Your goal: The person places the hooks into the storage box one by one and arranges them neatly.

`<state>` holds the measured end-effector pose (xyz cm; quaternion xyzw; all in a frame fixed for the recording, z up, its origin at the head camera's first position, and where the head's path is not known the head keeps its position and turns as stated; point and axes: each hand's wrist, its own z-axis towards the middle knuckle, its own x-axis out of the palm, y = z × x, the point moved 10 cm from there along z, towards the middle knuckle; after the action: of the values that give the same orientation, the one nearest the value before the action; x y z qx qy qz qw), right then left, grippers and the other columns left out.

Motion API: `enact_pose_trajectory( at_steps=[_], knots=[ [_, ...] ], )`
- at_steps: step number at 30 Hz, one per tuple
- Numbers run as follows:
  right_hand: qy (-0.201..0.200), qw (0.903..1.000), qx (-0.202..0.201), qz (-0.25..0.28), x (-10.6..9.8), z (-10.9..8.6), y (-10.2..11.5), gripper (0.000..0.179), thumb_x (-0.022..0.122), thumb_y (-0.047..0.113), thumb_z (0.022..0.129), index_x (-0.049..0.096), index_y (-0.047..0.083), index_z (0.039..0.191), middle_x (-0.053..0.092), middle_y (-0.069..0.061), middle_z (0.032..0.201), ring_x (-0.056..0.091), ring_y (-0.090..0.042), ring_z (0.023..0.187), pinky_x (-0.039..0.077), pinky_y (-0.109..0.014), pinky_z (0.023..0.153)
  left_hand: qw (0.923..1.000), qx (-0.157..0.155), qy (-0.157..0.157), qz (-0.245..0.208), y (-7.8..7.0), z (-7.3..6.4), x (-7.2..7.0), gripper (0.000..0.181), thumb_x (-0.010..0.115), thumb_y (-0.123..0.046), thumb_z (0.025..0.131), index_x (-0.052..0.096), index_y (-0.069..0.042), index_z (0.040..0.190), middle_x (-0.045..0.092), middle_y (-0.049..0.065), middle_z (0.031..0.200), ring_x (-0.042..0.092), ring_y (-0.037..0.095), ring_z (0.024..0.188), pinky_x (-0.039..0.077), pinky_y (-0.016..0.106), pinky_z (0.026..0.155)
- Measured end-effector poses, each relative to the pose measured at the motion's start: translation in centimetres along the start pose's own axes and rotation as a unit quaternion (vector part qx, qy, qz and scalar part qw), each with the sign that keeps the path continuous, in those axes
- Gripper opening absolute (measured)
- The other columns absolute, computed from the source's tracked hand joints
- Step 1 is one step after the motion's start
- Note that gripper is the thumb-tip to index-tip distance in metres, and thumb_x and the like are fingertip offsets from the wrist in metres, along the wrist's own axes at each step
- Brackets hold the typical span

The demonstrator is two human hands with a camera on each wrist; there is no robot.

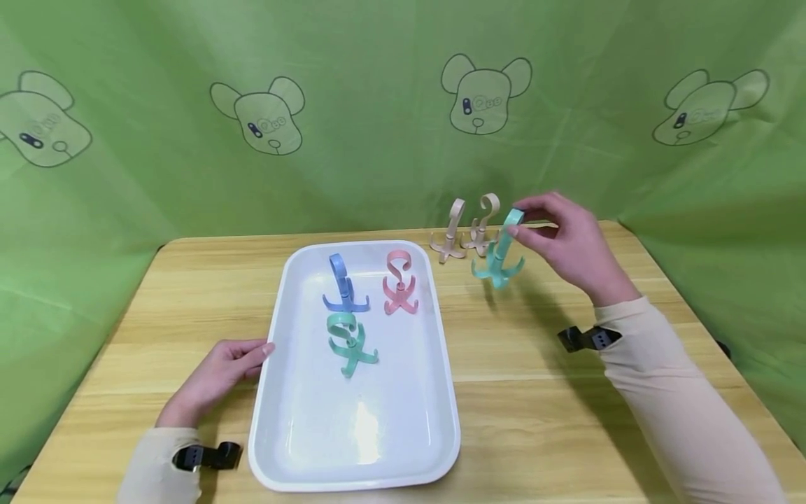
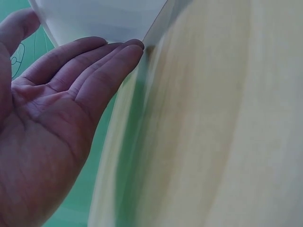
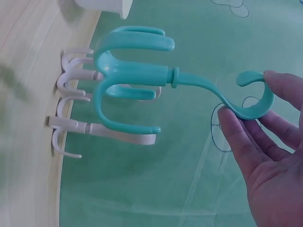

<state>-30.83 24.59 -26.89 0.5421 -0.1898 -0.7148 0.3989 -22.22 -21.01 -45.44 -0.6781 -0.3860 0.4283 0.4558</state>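
Observation:
In the head view my right hand (image 1: 569, 241) pinches a turquoise four-prong hanging hook (image 1: 497, 269) by its curved top, holding it up off the table. The right wrist view shows that hook (image 3: 137, 73) hanging from my thumb and fingers, prongs away from the palm. My left hand (image 1: 220, 371) grips the left rim of a white tray (image 1: 259, 420), thumb over the edge and fingers against the outer wall (image 2: 94, 23). Inside the tray stand a blue hook (image 1: 346, 304), a pink hook (image 1: 400, 301) and a green hook (image 1: 354, 350).
Two beige hooks (image 1: 448, 245) stand on the wooden table (image 1: 522, 420) near its back edge, just left of the held hook. A green curtain (image 1: 378, 175) printed with bear heads rises behind the table and along its sides.

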Motion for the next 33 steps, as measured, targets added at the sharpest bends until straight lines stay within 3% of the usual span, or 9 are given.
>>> enact_pose_trajectory(
  at_steps=[8,24,33],
  knots=[
    [0.018,0.9997,-0.014,0.014,0.9,-0.4,1.0,0.036,0.072,0.021,0.092,0.063,0.003,0.122,0.059,-0.003,0.112,0.061,-0.019,0.105,0.051,-0.02,0.088,0.9998,0.003,0.005,-0.016,0.0,0.1,0.2,0.049,0.053,-0.025,0.103,0.05,0.017,0.129,0.058,0.03,0.124,0.066,0.028,0.105,0.054,0.032,0.088],
    [0.053,0.9968,-0.053,0.026,2.7,-1.3,3.2,0.029,0.072,0.012,0.091,0.065,0.005,0.118,0.06,0.0,0.112,0.061,-0.017,0.103,0.052,-0.022,0.088,0.9999,0.003,0.011,-0.009,-0.3,0.1,0.2,0.05,0.053,-0.026,0.104,0.05,0.016,0.13,0.06,0.028,0.124,0.067,0.019,0.103,0.053,0.03,0.089],
    [0.07,0.9926,-0.066,0.074,3.4,-2.0,5.1,0.028,0.072,0.013,0.091,0.066,0.005,0.118,0.062,0.0,0.113,0.063,-0.019,0.105,0.053,-0.025,0.088,0.9999,-0.001,0.004,-0.012,-0.1,0.0,0.1,0.048,0.053,-0.024,0.104,0.051,0.016,0.129,0.06,0.028,0.123,0.068,0.021,0.101,0.054,0.031,0.088]
  ],
)
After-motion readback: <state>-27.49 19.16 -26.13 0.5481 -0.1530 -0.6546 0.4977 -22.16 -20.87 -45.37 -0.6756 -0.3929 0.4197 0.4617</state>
